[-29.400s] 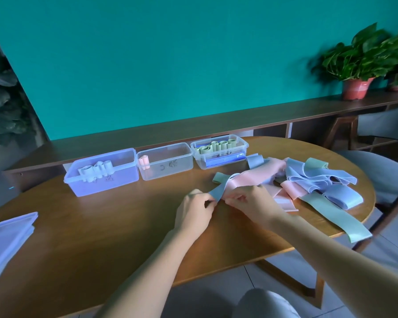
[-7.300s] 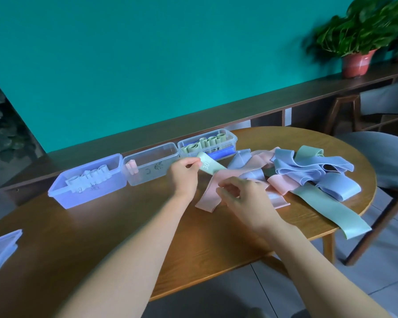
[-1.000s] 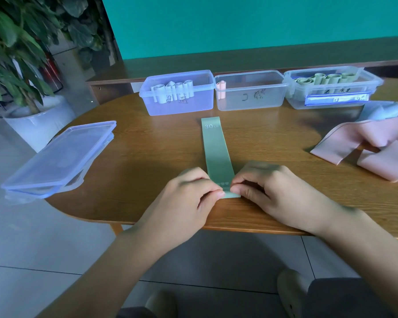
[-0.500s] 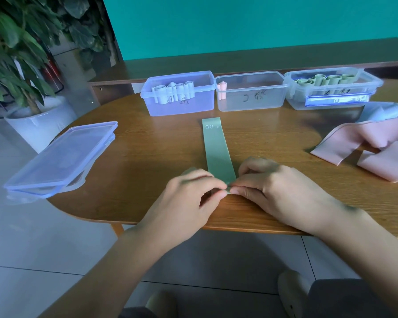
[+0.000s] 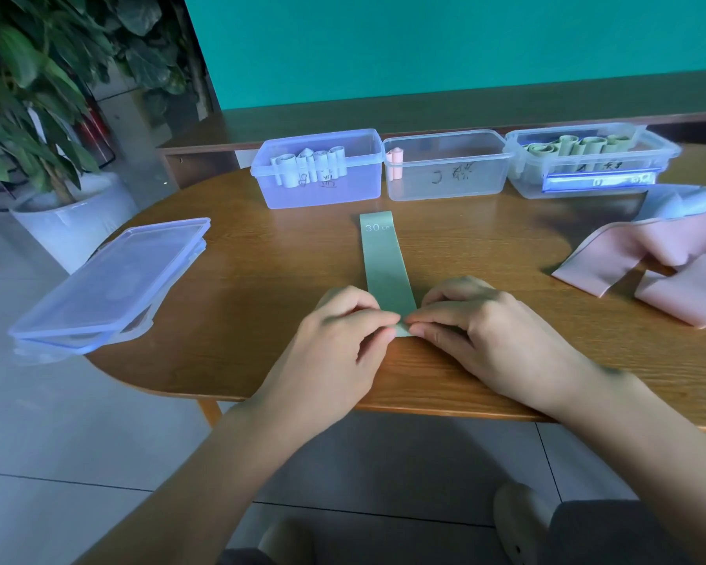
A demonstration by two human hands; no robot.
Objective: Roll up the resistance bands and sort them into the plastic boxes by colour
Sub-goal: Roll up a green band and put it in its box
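A green resistance band marked 30 LB lies flat on the wooden table, pointing away from me. My left hand and my right hand both pinch its near end, which is curled into a small roll between the fingertips. Three plastic boxes stand in a row at the back: a blue-tinted box with pale blue rolls, a clear middle box with one pink roll, and a right box with green rolls. Loose pink bands lie at the right.
Stacked box lids overhang the table's left edge. A potted plant in a white pot stands on the floor at the left. A pale blue band lies by the right box. A low wooden shelf runs behind the table.
The near end of the green band has been rolled a little further away from me, and both hands have shifted slightly forward with it.
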